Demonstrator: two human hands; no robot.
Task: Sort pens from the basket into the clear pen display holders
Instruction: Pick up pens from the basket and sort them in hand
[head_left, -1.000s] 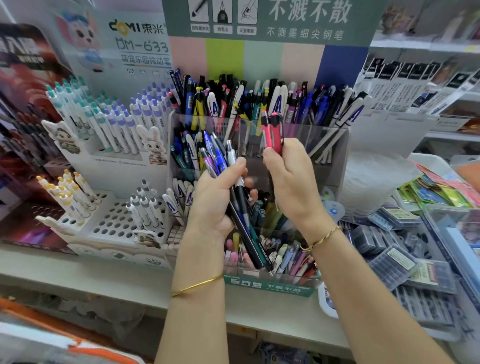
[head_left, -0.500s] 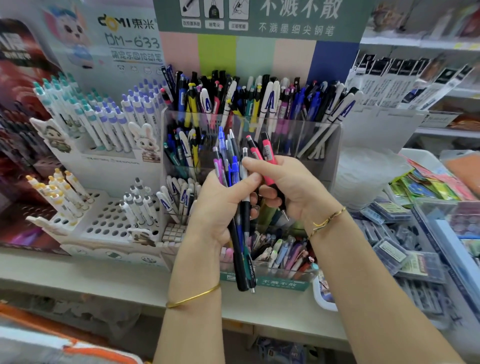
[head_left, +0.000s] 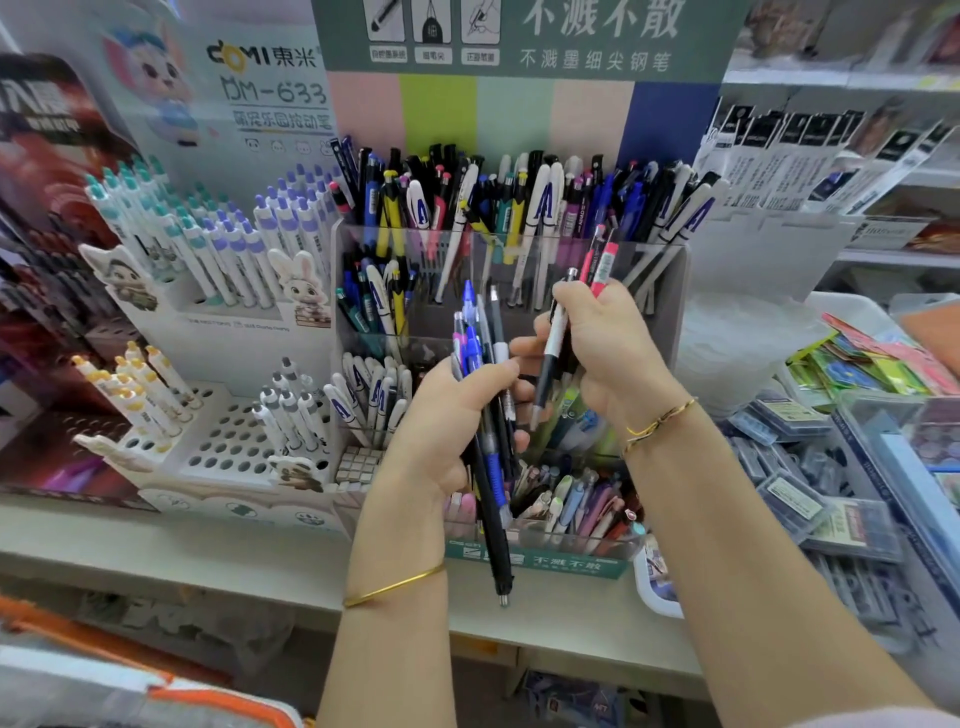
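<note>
My left hand (head_left: 447, 415) is wrapped round a bundle of blue, black and white plastic pens (head_left: 475, 343), with my thumb laid across the front and my fingers curled behind. Their tops fan up above my fist. One long black pen (head_left: 493, 525) from the bundle hangs well below it, tip down toward the pale shelf board (head_left: 156, 551). My right hand (head_left: 610, 353) is clenched on two pink pens (head_left: 602, 260), which stick up out of the top of my fist. The same hand also holds a white-and-black click pen (head_left: 550, 353) that slants down between my two hands. My right fingertips (head_left: 519, 345) reach close to the bundle, but I can't tell whether they touch it. I hold both handfuls in front of the clear plastic tiered pen holder (head_left: 670, 312), above its low front tier. There, pastel pens (head_left: 571, 499) lie slanted behind a green label strip (head_left: 530, 558). The back tier is crammed with upright mixed pens (head_left: 519, 197). To the left stands a white display stand with round holes (head_left: 223, 441), with white pens with purple and teal caps (head_left: 234, 234) racked above it. A thin gold bangle (head_left: 395, 584) sits on my left wrist and a gold bracelet (head_left: 657, 423) on my right. Flat clear packets (head_left: 779, 488) lie to the right.
</note>
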